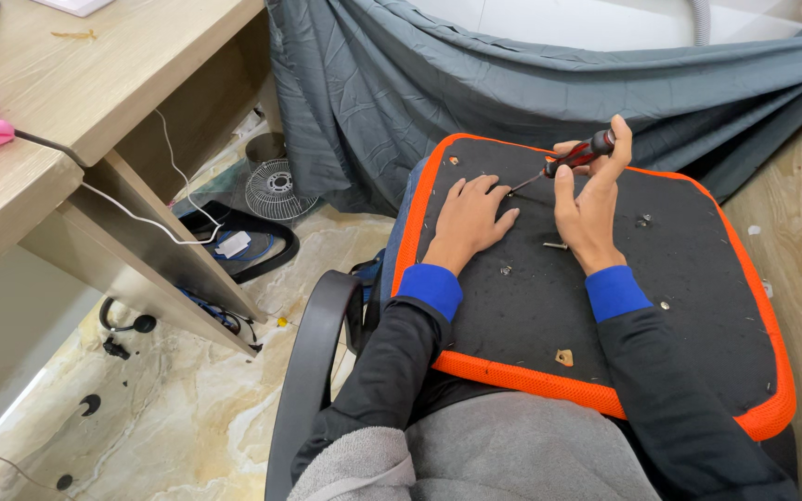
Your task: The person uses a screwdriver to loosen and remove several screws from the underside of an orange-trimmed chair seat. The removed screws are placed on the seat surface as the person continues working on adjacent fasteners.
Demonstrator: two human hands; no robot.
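Head view: no container appears near the hands. An upturned seat cushion (605, 306), black underside with orange mesh edging, rests on the person's lap. Left hand (469, 223) lies flat on it, fingers spread, holding nothing. Right hand (591, 209) is curled around a red-and-black screwdriver (563, 162), tip angled down to the cushion beside the left fingertips. A loose screw (555, 246) lies between the hands.

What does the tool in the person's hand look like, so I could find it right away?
Start at the big black seat pad with the orange rim lying across the person's lap. Near its far edge the right hand holds a screwdriver, its thin metal tip slanting down toward the left hand, which lies flat on the pad. Its red and black handle sets it apart from the small loose screws nearby.
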